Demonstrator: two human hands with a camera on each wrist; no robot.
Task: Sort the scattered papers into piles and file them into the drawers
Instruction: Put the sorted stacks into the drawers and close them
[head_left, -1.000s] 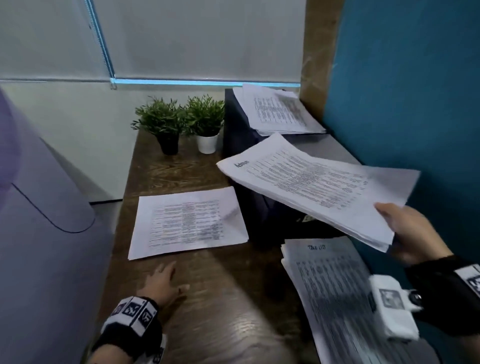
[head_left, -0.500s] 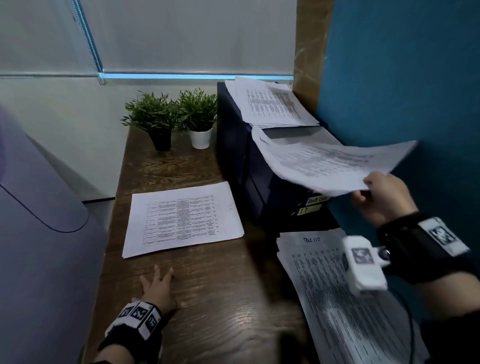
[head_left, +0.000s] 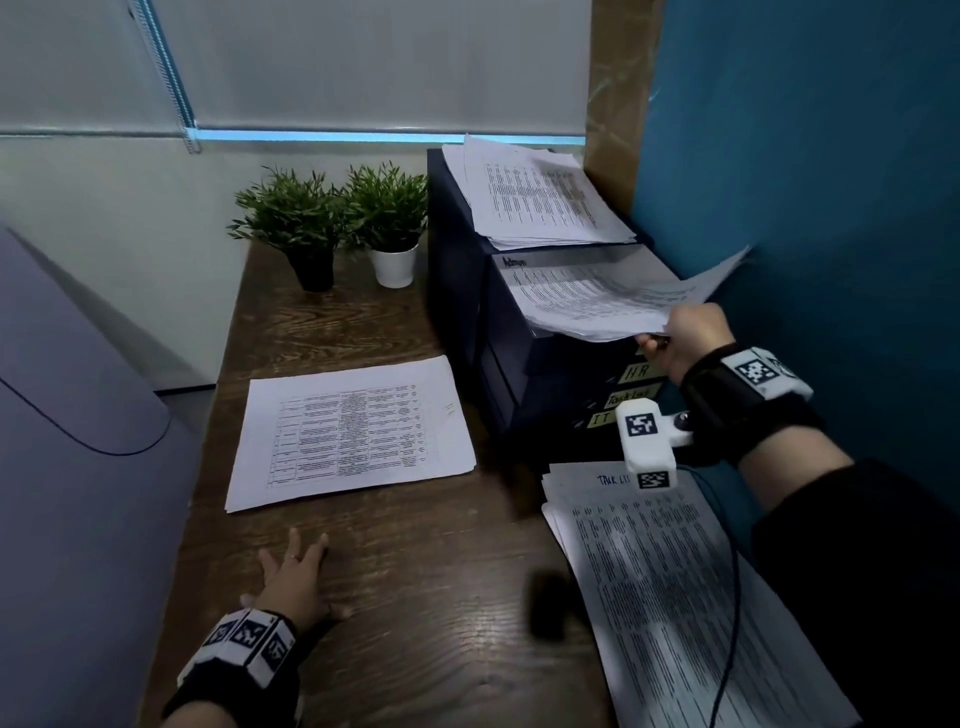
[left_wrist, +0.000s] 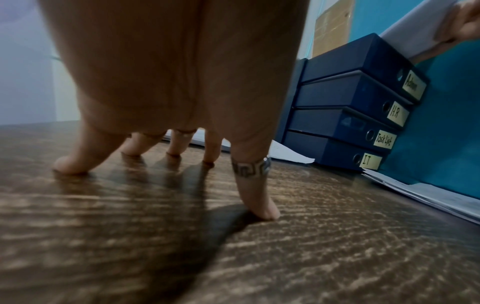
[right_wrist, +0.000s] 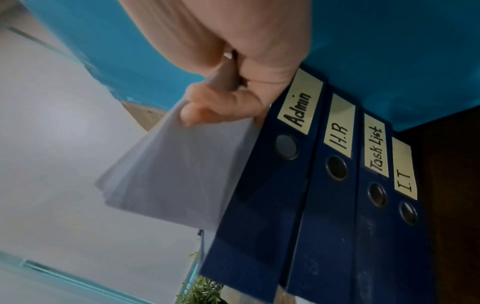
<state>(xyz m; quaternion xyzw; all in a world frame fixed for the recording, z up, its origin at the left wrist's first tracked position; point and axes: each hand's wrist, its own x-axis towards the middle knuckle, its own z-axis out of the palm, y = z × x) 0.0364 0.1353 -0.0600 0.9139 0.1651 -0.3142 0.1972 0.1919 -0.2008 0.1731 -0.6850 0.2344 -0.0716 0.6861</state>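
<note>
My right hand (head_left: 675, 338) pinches the near edge of a paper stack headed "Admin" (head_left: 597, 299), thumb under and fingers over (right_wrist: 207, 107). The stack lies tilted over the open top drawer of a dark blue drawer unit (head_left: 519, 364). Its fronts are labelled Admin (right_wrist: 298, 107), H.R, Task List and I.T. My left hand (head_left: 293, 569) rests flat on the wooden desk (head_left: 415, 597) with fingers spread (left_wrist: 254, 195), holding nothing. A landscape pile (head_left: 353, 431) lies on the desk ahead of it. A "Task List" pile (head_left: 675, 597) lies at the right front.
Another paper pile (head_left: 540, 197) sits on top of the drawer unit at the back. Two small potted plants (head_left: 306, 228) (head_left: 389, 218) stand at the desk's far end. A teal wall (head_left: 805, 156) bounds the right side, a grey chair back (head_left: 67, 415) the left.
My right hand has carried the Admin stack from above the desk up and back to the open top drawer, lowering it there. The left hand stays flat on the desk.
</note>
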